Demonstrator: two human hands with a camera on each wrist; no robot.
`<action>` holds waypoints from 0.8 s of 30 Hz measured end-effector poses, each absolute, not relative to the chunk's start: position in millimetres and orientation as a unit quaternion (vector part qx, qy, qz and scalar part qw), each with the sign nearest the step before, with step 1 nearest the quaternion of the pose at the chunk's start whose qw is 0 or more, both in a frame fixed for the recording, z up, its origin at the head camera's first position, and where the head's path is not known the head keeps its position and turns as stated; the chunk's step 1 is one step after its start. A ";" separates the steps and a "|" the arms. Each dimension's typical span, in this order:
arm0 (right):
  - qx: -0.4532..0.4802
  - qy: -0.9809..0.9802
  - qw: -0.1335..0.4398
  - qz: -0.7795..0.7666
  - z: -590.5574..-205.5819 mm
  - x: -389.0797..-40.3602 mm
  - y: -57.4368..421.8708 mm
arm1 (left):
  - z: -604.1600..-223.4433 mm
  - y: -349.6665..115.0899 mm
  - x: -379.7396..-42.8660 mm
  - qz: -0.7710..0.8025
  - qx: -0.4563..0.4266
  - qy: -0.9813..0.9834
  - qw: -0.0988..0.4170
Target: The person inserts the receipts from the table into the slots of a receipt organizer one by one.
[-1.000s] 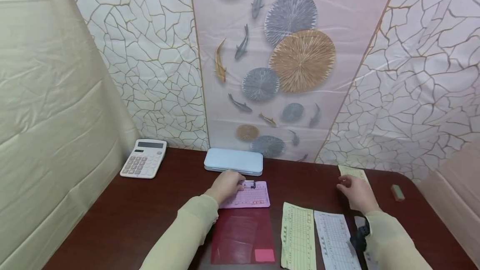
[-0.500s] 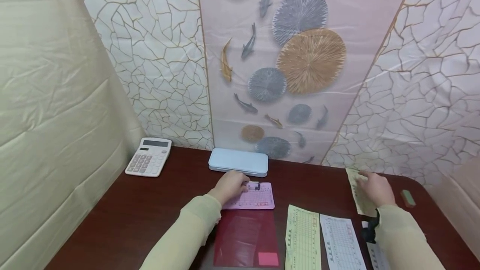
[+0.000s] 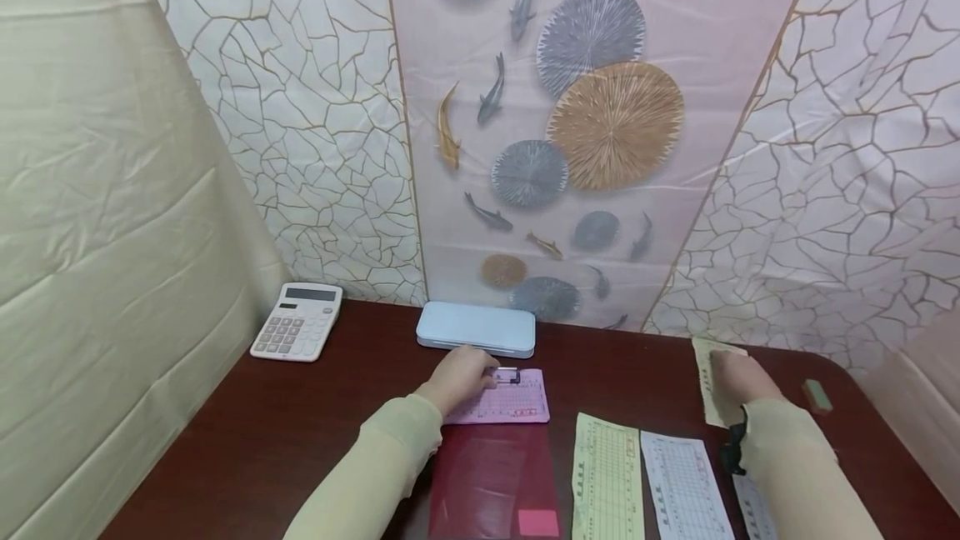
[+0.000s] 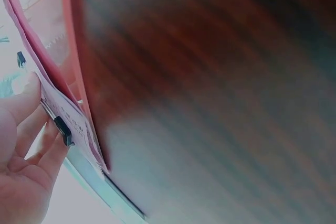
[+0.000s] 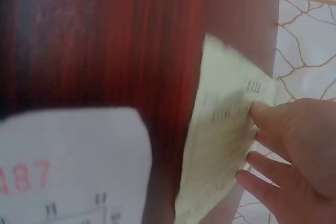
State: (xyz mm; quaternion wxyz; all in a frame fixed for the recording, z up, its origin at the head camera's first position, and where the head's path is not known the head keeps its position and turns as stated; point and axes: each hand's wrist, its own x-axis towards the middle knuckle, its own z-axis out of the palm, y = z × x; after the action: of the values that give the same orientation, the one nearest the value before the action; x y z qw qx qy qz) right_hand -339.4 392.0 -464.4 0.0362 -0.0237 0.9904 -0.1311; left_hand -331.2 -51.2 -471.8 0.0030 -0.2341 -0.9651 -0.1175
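At the mid-table, my left hand is at the top edge of a pink slip stack, its thumb and fingers around the wire of a binder clip. The stack lies just above a dark red plastic folder with a bright pink patch in its lower corner. Toward the back right, my right hand rests over a pale yellow slip. Its fingertips touch the paper along one side in the right wrist view; in the head view the hand hides them.
A light blue case lies behind the pink slips, and a white calculator at the back left. Another yellow slip and a white slip lie front right. A green-and-brown eraser-like block sits near the right edge.
My right hand has moved right and come down onto the yellow slip at the back. My left hand stays at the binder clip. The head view has shifted slightly.
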 end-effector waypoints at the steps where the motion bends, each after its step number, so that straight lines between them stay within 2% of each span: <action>1: -0.026 0.992 0.028 -0.120 -464.2 -339.4 391.0 | -471.5 -51.0 -331.1 -0.118 -0.234 -0.965 0.003; 12: 0.005 0.993 -0.027 -0.113 -464.3 -333.6 393.1 | -471.3 -51.5 -331.7 -0.123 -0.232 -0.965 0.003; 19: 0.067 0.987 -0.020 -0.143 -459.7 -331.7 387.7 | -472.5 -51.2 -333.0 -0.127 -0.233 -0.964 0.005; 24: 0.059 0.990 -0.029 -0.128 -460.6 -330.1 385.9 | -473.2 -50.8 -332.6 -0.125 -0.231 -0.965 0.005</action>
State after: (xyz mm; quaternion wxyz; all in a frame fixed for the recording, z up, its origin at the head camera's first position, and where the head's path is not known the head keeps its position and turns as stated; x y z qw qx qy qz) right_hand -330.1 385.9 -460.6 -0.0293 0.0594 0.9896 -0.1280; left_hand -332.6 -50.8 -473.2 0.0047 -0.2309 -0.9649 -0.1252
